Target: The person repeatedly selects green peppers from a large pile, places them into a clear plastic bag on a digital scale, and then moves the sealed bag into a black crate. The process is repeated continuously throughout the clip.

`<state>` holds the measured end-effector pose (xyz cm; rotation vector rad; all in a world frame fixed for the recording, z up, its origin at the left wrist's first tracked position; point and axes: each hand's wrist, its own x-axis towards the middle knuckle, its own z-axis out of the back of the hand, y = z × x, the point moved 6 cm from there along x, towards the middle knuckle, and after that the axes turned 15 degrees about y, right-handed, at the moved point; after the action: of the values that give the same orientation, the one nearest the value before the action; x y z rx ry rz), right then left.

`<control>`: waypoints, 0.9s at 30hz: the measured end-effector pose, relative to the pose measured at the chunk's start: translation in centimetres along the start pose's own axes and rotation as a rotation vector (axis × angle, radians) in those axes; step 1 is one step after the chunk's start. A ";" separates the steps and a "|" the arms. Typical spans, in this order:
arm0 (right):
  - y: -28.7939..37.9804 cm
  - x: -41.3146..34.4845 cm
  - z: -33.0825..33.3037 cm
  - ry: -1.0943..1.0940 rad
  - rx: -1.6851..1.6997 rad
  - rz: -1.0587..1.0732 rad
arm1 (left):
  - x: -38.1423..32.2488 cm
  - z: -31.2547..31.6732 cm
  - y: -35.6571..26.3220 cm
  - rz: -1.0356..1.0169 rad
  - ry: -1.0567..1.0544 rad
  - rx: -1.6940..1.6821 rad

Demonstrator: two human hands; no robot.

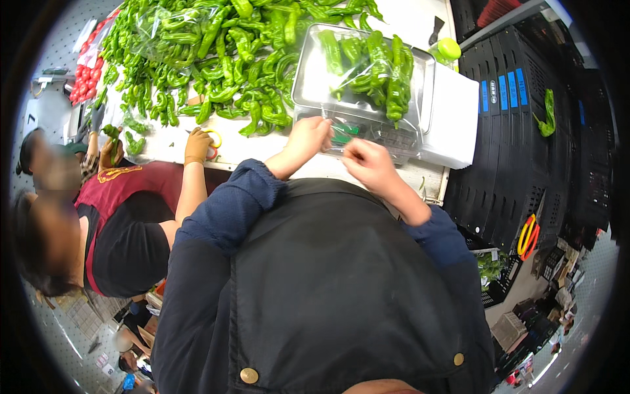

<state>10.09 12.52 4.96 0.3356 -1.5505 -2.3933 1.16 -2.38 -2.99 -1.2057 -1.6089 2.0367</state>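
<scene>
A clear plastic bag point(366, 106) of long green peppers point(378, 59) lies on the metal tray point(307, 74) of a weighing scale. Its near end comes down over the scale's front, where a green display point(344, 132) shows through the film. My left hand point(307, 140) pinches the bag's near end at the left. At the right of that end is my right hand point(371, 160), its fingers curled in on the film and slightly blurred. The two hands are a short gap apart, and the exact grip of the fingertips is hard to make out.
Loose green peppers point(236, 74) heap across the table's left. White sheets point(450, 118) lie right of the scale. Black crates point(512, 123) stand beyond, with a pepper point(546, 113) and scissors point(527, 236) there. On my left, a co-worker's gloved hand point(197, 147) rests by other scissors point(214, 140).
</scene>
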 end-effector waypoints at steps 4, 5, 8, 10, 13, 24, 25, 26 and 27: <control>-7.7 -15.8 2.1 -0.099 0.146 -0.467 | -0.7 0.6 -0.3 0.055 0.028 -0.149; -9.3 -21.0 1.7 -0.134 0.097 -0.549 | -0.8 0.9 0.0 0.066 0.062 -0.146; -13.6 -36.7 -2.7 -0.208 0.140 -0.883 | -1.3 0.9 -0.1 0.058 0.098 -0.182; -17.9 -46.4 -8.5 -0.028 0.110 -1.032 | -1.5 1.1 0.0 0.042 0.172 -0.236; -17.7 -47.4 -11.4 0.605 -0.110 -1.180 | -1.6 1.7 0.0 0.075 0.229 -0.191; -4.5 -9.7 7.7 0.060 -0.976 -0.046 | -3.8 1.7 -5.8 -0.628 -0.253 1.329; -5.5 -8.7 8.3 0.085 -0.999 -0.008 | -3.5 1.0 -6.1 -0.686 -0.199 1.350; -6.0 -8.2 8.5 0.109 -1.023 0.030 | -3.1 0.4 -6.4 -0.676 -0.134 1.388; -6.1 -8.1 9.0 0.118 -1.004 0.057 | -2.7 0.2 -6.7 -0.662 -0.077 1.424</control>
<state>14.01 25.39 3.33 0.1888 -0.1829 -2.6720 0.90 -2.04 4.21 -0.0357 -0.1670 1.9542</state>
